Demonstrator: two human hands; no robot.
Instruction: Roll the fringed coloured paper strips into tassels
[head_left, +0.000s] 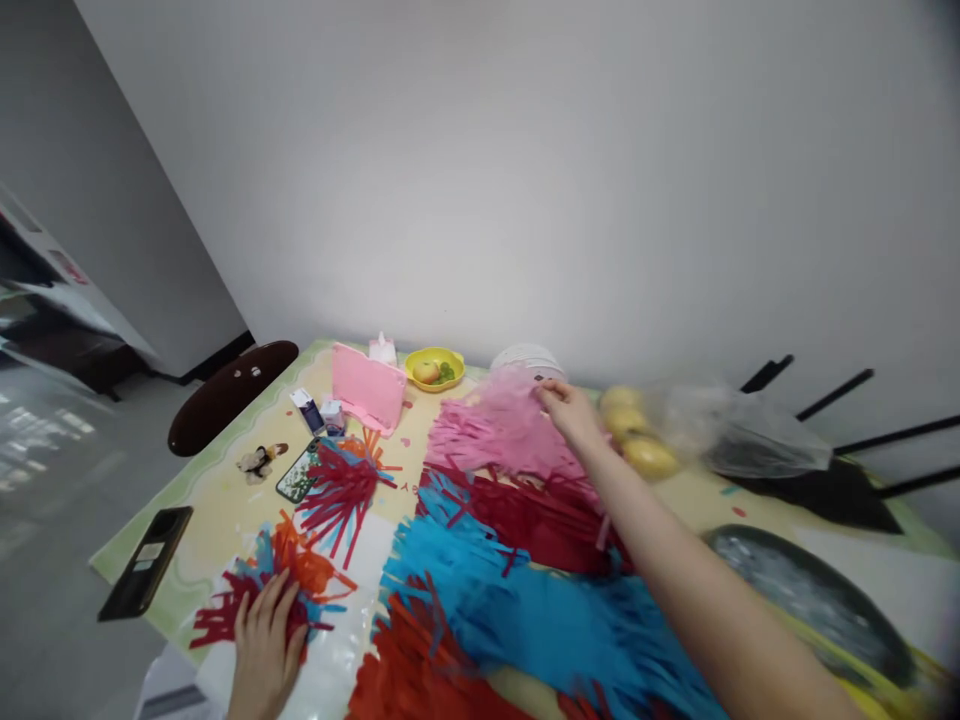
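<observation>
My left hand (268,630) lies flat, fingers outstretched, on a fringed bundle (296,560) of red, blue and orange tissue-paper strips at the table's front left. Farther out, my right hand (566,405) pinches the top edge of pink fringed tissue paper (510,430), part of it lifted and blurred. Below the pink lie stacks of dark red fringed paper (536,515), blue fringed paper (517,605) and orange-red fringed paper (412,670). My right forearm covers part of these. A second mixed-colour fringed bundle (349,485) rests beyond my left hand.
A pink tablet case (367,385), a yellow fruit bowl (437,384) and a white round object (525,358) stand along the wall. Two phones lie at left, one black (146,562), one patterned (298,472). Yellow fruit (645,455), a clear plastic bag (765,430) and a dark oval tray (885,595) are at right.
</observation>
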